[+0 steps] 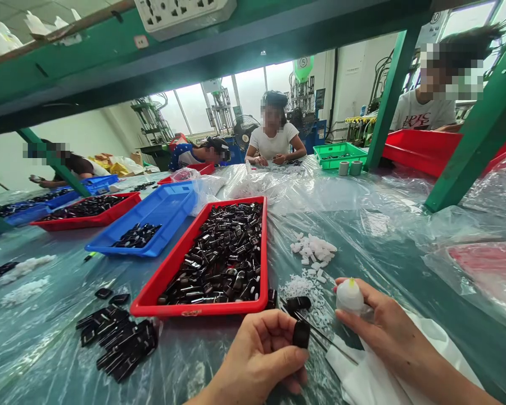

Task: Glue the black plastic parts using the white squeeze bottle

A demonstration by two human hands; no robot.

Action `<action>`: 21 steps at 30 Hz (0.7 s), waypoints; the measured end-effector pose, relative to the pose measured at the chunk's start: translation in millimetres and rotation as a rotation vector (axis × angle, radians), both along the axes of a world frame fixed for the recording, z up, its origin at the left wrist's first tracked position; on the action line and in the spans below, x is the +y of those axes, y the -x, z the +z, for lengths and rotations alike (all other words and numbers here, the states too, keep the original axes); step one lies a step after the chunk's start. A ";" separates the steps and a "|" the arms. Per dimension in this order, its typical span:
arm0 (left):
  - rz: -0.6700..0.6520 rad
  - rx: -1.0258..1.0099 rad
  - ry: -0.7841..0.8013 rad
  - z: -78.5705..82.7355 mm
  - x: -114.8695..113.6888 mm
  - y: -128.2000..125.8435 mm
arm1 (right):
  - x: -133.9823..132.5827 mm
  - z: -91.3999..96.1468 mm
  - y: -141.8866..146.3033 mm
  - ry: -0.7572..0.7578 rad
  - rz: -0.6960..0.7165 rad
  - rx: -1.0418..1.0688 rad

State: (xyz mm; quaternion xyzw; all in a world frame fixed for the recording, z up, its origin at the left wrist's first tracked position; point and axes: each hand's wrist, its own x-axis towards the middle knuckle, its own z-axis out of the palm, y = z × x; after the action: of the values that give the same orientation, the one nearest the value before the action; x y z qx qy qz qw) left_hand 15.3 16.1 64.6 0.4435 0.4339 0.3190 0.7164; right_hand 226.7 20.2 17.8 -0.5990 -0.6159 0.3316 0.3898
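- My left hand (pixel 257 360): pinching a black plastic piece (pixel 301 334) between thumb and fingers.
- My right hand (pixel 388 322): wrapped around a white squeeze bottle (pixel 349 296), yellow-tipped.
- Just beyond: a red tray (pixel 198 308) of black pieces, on the plastic-sheeted tabletop (pixel 362 225).

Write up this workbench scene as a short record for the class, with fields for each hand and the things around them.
Left hand: pinches a glossy black rectangular piece
Right hand: holds a white squeeze bottle with a yellow tip
Nearby: metal tweezers, white plastic bits
Tray: red tray full of black pieces
Surface: clear plastic sheeting
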 end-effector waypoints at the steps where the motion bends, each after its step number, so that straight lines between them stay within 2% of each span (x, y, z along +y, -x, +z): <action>1: -0.010 -0.002 0.009 -0.5 -0.5 0.0 | -0.3 2.2 0.6 0.011 0.026 -0.015; 3: -0.053 -0.009 0.027 -1.7 -1.7 0.4 | -1.8 7.9 1.3 -0.049 0.034 -0.058; 6: -0.125 -0.038 0.051 -2.4 -3.2 1.9 | -4.3 12.6 -0.2 -0.302 0.015 -0.176; 8: -0.129 -0.053 0.070 -1.0 -4.3 2.5 | -5.4 12.0 -3.0 -0.470 0.024 -0.306; 11: -0.093 -0.061 0.090 2.5 -6.2 2.7 | -6.0 10.0 -6.2 -0.637 0.043 -0.502; 16: -0.065 -0.110 0.070 4.5 -8.9 3.2 | -6.0 13.0 -1.3 -0.741 -0.020 -0.602; 21: -0.043 -0.067 0.067 8.0 -10.8 3.7 | -6.2 15.9 5.3 -0.794 -0.092 -0.525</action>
State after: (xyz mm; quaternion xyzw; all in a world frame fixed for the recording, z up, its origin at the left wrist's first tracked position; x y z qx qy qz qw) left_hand 11.6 5.3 72.7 0.4175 0.4105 0.3033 0.7518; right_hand 221.4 14.0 33.7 -0.4937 -0.7455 -0.1093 0.4342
